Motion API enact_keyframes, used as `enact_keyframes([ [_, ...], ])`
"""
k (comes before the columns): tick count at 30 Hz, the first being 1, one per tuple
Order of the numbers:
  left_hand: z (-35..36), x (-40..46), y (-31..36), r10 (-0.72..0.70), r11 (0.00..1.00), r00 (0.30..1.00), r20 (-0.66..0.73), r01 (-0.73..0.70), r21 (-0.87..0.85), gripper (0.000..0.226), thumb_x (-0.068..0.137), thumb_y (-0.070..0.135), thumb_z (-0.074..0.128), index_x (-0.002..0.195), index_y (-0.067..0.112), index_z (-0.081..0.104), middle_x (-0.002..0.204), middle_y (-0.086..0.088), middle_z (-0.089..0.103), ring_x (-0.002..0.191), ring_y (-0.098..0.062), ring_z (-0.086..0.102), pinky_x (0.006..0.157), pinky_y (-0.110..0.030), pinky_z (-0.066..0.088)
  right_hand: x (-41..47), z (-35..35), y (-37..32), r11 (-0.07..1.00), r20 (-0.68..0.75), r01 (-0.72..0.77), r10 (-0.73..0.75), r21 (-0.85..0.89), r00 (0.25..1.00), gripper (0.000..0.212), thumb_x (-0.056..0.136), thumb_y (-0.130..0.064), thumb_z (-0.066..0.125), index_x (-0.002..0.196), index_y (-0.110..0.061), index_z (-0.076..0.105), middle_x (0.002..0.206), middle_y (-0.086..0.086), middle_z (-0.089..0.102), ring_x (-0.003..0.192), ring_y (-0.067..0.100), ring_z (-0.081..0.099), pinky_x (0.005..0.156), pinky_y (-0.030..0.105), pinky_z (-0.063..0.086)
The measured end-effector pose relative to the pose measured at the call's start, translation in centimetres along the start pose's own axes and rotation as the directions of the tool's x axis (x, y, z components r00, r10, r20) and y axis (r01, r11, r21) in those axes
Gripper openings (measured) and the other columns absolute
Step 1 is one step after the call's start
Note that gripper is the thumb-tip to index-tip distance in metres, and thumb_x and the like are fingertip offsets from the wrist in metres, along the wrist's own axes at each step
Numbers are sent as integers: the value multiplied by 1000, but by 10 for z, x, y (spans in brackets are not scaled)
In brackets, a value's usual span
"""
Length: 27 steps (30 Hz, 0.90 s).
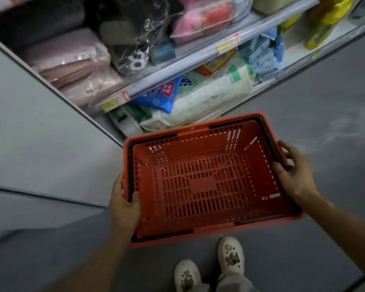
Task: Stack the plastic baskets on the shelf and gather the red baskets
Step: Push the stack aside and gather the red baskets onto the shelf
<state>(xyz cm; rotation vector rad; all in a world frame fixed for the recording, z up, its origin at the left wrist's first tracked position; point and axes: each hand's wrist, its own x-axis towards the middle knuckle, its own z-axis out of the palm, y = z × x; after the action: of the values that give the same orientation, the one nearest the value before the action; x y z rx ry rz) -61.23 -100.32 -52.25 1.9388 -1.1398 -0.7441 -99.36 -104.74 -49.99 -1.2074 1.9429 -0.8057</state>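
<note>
Head-camera view, looking steeply down: a person holds an empty red plastic shopping basket (207,182) level in front of them, above a grey floor (325,133). The left hand (124,205) grips the basket's left short rim, thumb hooked over the top edge and the fingers closed around the outside. The right hand (293,171) clasps the right short rim, fingers curled over the edge. Black carry handles (236,122) lie folded flat along the basket's rim (nothing is inside it). Just beyond the basket's far edge, store shelves (177,66) hold bagged goods: white and blue plastic packs (198,100) on the lower tier, folded pink textiles in clear wrap (78,66) higher up. Below the basket, two white perforated clogs (230,255) stand on the floor.
</note>
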Motion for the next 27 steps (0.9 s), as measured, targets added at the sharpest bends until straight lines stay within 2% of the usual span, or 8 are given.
enact_keyframes([
  [3, -8, -7, -28, -15, 1000, 999, -46, 14, -10, 59, 84, -12, 54, 138, 9, 45, 117, -2, 57, 104, -21, 59, 82, -6, 43, 2, 29, 4, 999, 38, 15, -14, -31, 999, 55, 89, -8, 54, 138, -29, 42, 122, 10, 58, 94, 25, 63, 88, 46, 53],
  [7, -7, -13, -68, -35, 998, 997, -62, 32, -60, 59, 86, -8, 55, 137, 20, 43, 120, -1, 59, 108, -17, 61, 92, -19, 47, 8, 59, 18, 999, 68, 12, -9, -50, 998, 59, 89, -10, 57, 143, -24, 37, 129, 15, 56, 95, 27, 62, 89, 51, 53],
  [10, 3, -15, -89, -57, 996, 995, -86, 51, -78, 61, 86, -11, 54, 131, 30, 42, 111, 14, 61, 97, 9, 61, 83, -2, 43, 14, 76, 30, 996, 92, 25, -17, -81, 996, 56, 90, -11, 57, 142, -21, 39, 130, 16, 57, 94, 26, 61, 86, 45, 52],
  [12, 12, -12, -105, -90, 993, 991, -100, 83, -79, 62, 86, -10, 53, 133, 28, 44, 112, 15, 61, 97, 10, 61, 89, -10, 46, 19, 86, 40, 995, 98, 45, -36, -91, 995, 54, 90, -12, 57, 141, -21, 40, 129, 16, 57, 89, 23, 59, 85, 45, 52],
  [14, 23, -10, -125, -110, 993, 988, -111, 103, -64, 59, 85, -9, 55, 137, 18, 45, 118, 5, 61, 104, -5, 61, 95, -25, 47, 25, 99, 56, 994, 106, 43, -32, -99, 994, 53, 90, -14, 58, 140, -23, 41, 127, 13, 59, 87, 22, 60, 85, 45, 53],
  [18, 45, -8, -157, -104, 994, 990, -99, 100, -37, 53, 88, -3, 57, 135, 19, 44, 120, 6, 58, 109, -8, 57, 96, -23, 46, 38, 123, 90, 990, 137, 40, -21, -136, 990, 52, 90, -13, 57, 139, -26, 42, 128, 12, 59, 89, 23, 61, 87, 51, 54],
  [22, 66, 1, -200, -183, 983, 983, 19, 182, 21, 60, 91, 9, 59, 145, 20, 35, 138, -6, 54, 123, -25, 55, 103, -45, 45, 55, 141, 128, 974, 237, 25, 29, -223, 971, 62, 90, -12, 60, 144, -26, 34, 134, 10, 56, 113, 28, 57, 95, 51, 48],
  [27, 80, 10, -214, -210, 977, 973, 96, 214, -25, 70, 92, 17, 61, 150, 27, 23, 127, 11, 49, 111, -11, 51, 81, -12, 40, 74, 157, 160, 977, 358, -195, 212, -83, 909, 77, 88, -15, 64, 149, -34, 21, 127, 1, 44, 106, 28, 54, 89, 48, 50],
])
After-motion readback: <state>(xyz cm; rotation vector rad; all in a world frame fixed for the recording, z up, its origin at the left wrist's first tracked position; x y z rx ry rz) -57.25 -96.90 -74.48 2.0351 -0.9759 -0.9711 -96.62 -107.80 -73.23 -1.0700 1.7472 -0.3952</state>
